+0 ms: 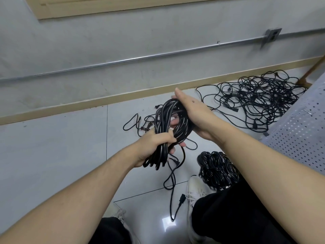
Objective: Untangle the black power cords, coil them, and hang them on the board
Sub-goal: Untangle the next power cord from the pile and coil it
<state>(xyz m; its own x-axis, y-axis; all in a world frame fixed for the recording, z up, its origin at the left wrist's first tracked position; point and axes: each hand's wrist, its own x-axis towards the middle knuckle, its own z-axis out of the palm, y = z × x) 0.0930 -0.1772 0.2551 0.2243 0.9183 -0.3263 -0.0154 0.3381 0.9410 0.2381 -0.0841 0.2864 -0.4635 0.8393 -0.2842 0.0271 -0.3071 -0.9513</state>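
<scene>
The left hand point(154, 147) grips a coil point(173, 120) of black cord near its low end, with the fingers curled tight round the bunch. The right hand point(191, 111) is on the far side of the same coil, with the palm flat and the fingers long and straight against the top loops. The coil is up in the air between both hands, above the floor point(52, 147). A loose end point(173, 184) of cord hangs down from the coil and runs along the floor to a plug point(182, 199) between the two white shoes point(197, 191). More loose cord point(139, 122) lies on the floor just behind the coil. A big tangle point(260, 97) of black cords lies on the floor by the wall point(123, 50), well apart from the hands. A pile point(216, 168) of cords that are coiled up sits on the floor just beside the right shoe, partly hidden by the right arm. A grey board point(299, 131) full of small holes is at the right side, near the tangle. A thin metal pipe point(140, 59) runs along the wall to a small grey box point(271, 35).
</scene>
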